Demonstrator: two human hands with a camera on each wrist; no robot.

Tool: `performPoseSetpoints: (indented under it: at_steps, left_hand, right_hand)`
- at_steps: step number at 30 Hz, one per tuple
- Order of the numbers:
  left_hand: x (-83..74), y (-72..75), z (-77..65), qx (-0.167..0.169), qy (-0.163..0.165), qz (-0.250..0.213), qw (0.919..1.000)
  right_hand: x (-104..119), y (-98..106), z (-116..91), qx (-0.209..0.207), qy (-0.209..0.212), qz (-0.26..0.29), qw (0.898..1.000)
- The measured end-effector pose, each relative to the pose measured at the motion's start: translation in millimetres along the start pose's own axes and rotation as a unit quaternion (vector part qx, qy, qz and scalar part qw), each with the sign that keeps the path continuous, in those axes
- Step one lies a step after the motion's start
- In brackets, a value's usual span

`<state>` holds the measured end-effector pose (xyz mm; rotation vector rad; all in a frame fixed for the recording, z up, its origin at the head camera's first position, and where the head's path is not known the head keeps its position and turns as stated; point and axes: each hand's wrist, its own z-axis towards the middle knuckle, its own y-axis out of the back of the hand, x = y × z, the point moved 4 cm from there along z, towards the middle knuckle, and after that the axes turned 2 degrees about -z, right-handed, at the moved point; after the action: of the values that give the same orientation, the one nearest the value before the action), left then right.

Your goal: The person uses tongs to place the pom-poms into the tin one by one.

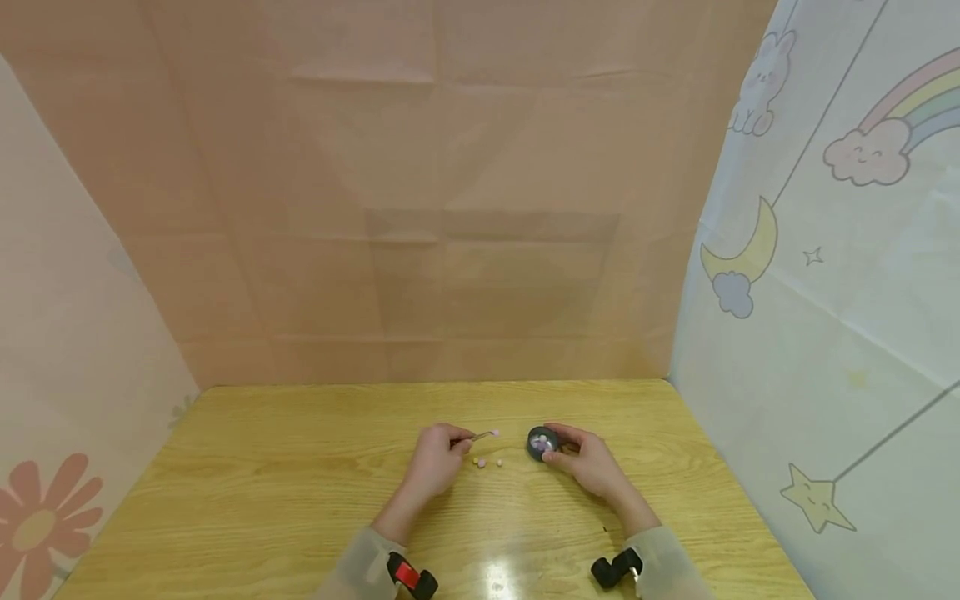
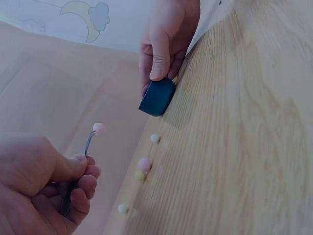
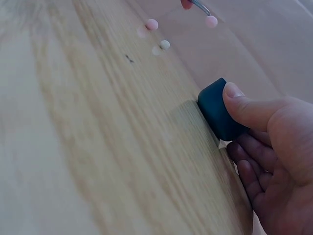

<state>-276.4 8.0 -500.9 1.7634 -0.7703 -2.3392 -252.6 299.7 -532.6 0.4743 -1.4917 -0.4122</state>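
Observation:
Bent-tip tweezers (image 2: 89,142) are pinched in my left hand (image 1: 437,460), between thumb and fingers. At their tip sits a small pink ball (image 2: 99,128), held above the table. My right hand (image 1: 594,467) grips a small dark round container (image 2: 157,98) by its sides, thumb on one side and fingers on the other. In the head view its opening shows a few pale and purple balls (image 1: 543,442) inside. Between the hands on the table lie a pink ball (image 2: 144,164), a yellow ball (image 2: 141,175) and white balls (image 2: 155,138).
The wooden table (image 1: 300,475) extends to a tan cloth backdrop (image 1: 487,292) behind. Patterned cloth walls stand at the left (image 1: 67,333) and right (image 1: 847,333). A small dark mark (image 3: 129,58) shows on the tabletop.

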Motion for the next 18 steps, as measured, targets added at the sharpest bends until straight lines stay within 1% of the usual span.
performPoseSetpoints:
  at_steps: [4, 8, 15, 18]
  left_hand:
    - [-0.5, -4.8, -0.6, -0.003, 0.000, -0.005, 1.0000]
    - [-2.7, -9.2, -0.2, -0.003, -0.003, -0.015, 0.9999]
    - [-8.7, -22.1, 3.0, -0.002, -0.009, -0.054, 0.9985]
    - [-11.8, -29.7, 4.9, -0.004, -0.015, -0.043, 0.9990]
  right_hand:
    - [-2.0, -0.8, -0.4, -0.001, 0.001, 0.007, 1.000]
    - [-3.2, -0.6, -0.6, -0.005, 0.002, 0.001, 1.000]
    - [-3.5, 0.1, 1.2, -0.009, 0.000, -0.004, 1.000]
    - [-3.9, -0.2, 1.7, -0.011, 0.003, -0.007, 1.000]
